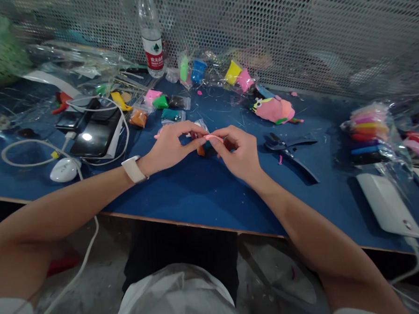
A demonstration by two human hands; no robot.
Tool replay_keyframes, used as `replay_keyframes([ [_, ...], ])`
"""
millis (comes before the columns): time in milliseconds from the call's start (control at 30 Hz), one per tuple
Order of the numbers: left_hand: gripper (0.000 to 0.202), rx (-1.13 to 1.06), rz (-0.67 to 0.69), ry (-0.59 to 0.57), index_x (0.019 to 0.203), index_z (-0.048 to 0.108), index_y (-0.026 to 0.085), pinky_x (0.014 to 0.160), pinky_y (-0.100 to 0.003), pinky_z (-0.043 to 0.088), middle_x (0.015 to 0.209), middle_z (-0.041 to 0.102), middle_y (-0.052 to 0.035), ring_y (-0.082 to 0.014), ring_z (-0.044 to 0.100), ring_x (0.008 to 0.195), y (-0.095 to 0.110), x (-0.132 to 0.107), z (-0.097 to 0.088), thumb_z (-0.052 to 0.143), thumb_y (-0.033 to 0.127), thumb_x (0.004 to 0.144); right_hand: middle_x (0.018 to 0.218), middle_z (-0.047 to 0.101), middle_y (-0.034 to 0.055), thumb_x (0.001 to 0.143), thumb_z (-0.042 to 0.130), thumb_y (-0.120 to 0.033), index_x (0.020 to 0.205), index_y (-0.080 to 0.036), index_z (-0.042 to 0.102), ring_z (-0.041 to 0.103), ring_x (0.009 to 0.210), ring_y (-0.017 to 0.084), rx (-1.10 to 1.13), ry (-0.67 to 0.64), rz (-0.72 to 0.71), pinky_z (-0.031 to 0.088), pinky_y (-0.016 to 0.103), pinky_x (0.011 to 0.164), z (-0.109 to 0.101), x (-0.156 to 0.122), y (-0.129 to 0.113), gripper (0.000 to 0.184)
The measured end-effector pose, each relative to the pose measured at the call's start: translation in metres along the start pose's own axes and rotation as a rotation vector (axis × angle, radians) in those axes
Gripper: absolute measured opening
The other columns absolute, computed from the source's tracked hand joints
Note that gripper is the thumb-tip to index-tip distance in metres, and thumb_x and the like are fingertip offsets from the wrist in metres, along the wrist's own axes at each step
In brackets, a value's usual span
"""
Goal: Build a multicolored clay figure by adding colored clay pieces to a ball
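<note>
A small strip of pink modelling clay (213,138) is pinched between the fingertips of both hands, just above the blue table. My left hand (175,144), with a pale band on its wrist, grips the strip's left end. At the other end, my right hand (237,148) holds it between thumb and fingers. Behind and below the fingers, bits of orange and teal partly show; what they are I cannot make out. To the right lies a pink clay figure (274,110) with an eye and a green edge. Dark-handled pliers or cutters (290,155) rest nearer my right forearm.
Bagged clay packets, among them an orange one (138,117) and a yellow one (232,73), lie along the back. A water bottle (152,43) stands by the mesh panel. Phone (97,132) and cables lie left; a white power bank (389,204) and bagged clay (369,130) lie right.
</note>
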State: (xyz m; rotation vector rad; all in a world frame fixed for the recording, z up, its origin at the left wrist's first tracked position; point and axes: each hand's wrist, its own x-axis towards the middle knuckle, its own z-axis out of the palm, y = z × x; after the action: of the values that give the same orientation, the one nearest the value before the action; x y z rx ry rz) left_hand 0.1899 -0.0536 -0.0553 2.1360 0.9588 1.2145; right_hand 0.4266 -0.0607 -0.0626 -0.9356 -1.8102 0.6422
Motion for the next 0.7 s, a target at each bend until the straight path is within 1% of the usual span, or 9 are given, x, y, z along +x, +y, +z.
replay_keyframes([
  [133, 0.035, 0.002, 0.025, -0.011, 0.109, 0.087, 0.022, 0.089, -0.030, 0.062, 0.100, 0.087, -0.0059, -0.0183, 0.080, 0.092, -0.0001, -0.0007, 0.0005, 0.079, 0.056, 0.110, 0.092, 0.081, 0.0036, 0.105, 0.080, -0.068, 0.102, -0.028, 0.090, 0.069, 0.068, 0.015, -0.010, 0.010, -0.026, 0.057, 0.033, 0.063, 0.0015, -0.0011, -0.0015, 0.041],
  [233, 0.040, 0.022, 0.039, 0.006, 0.108, 0.088, 0.023, 0.088, -0.032, 0.061, 0.100, 0.087, -0.0064, -0.0193, 0.079, 0.093, -0.0013, 0.0000, -0.0001, 0.077, 0.061, 0.110, 0.095, 0.080, 0.0034, 0.105, 0.083, -0.059, 0.102, -0.028, 0.091, 0.069, 0.068, 0.014, -0.014, 0.029, -0.059, 0.058, 0.033, 0.064, 0.0016, -0.0010, -0.0017, 0.032],
  [300, 0.043, 0.035, 0.044, 0.026, 0.106, 0.088, 0.023, 0.087, -0.033, 0.061, 0.100, 0.085, -0.0071, -0.0200, 0.078, 0.094, -0.0023, 0.0009, -0.0008, 0.077, 0.064, 0.109, 0.097, 0.080, 0.0037, 0.107, 0.082, -0.057, 0.101, -0.029, 0.091, 0.069, 0.070, 0.014, -0.039, 0.037, -0.087, 0.057, 0.033, 0.063, 0.0010, -0.0008, -0.0017, 0.030],
  [400, 0.044, 0.029, 0.040, 0.026, 0.101, 0.088, 0.023, 0.078, -0.031, 0.058, 0.093, 0.082, -0.0064, -0.0181, 0.075, 0.086, -0.0028, 0.0020, -0.0015, 0.079, 0.066, 0.108, 0.092, 0.079, 0.0034, 0.108, 0.079, -0.058, 0.100, -0.029, 0.091, 0.067, 0.070, 0.015, -0.087, 0.023, -0.112, 0.057, 0.033, 0.063, -0.0001, -0.0001, -0.0007, 0.033],
  [500, 0.045, -0.020, 0.010, -0.001, 0.100, 0.086, 0.021, 0.072, -0.028, 0.055, 0.087, 0.082, -0.0055, -0.0153, 0.071, 0.076, -0.0019, 0.0025, -0.0013, 0.079, 0.065, 0.108, 0.087, 0.079, 0.0024, 0.108, 0.079, -0.060, 0.099, -0.028, 0.091, 0.066, 0.070, 0.015, -0.083, 0.004, -0.091, 0.056, 0.034, 0.067, -0.0005, 0.0009, 0.0011, 0.035],
  [600, 0.044, -0.059, -0.009, -0.029, 0.103, 0.087, 0.021, 0.071, -0.027, 0.055, 0.088, 0.083, -0.0059, -0.0149, 0.072, 0.075, -0.0015, 0.0024, -0.0005, 0.078, 0.064, 0.109, 0.088, 0.080, 0.0025, 0.107, 0.080, -0.063, 0.099, -0.028, 0.090, 0.068, 0.073, 0.016, -0.049, 0.012, -0.050, 0.055, 0.033, 0.066, -0.0003, 0.0022, 0.0015, 0.037],
  [700, 0.045, -0.049, -0.005, -0.048, 0.106, 0.087, 0.022, 0.072, -0.027, 0.056, 0.089, 0.084, -0.0057, -0.0151, 0.073, 0.077, -0.0018, 0.0023, -0.0001, 0.075, 0.065, 0.111, 0.088, 0.080, 0.0027, 0.104, 0.081, -0.067, 0.097, -0.027, 0.089, 0.068, 0.073, 0.016, -0.035, 0.018, -0.031, 0.052, 0.032, 0.064, -0.0004, 0.0031, 0.0003, 0.042],
])
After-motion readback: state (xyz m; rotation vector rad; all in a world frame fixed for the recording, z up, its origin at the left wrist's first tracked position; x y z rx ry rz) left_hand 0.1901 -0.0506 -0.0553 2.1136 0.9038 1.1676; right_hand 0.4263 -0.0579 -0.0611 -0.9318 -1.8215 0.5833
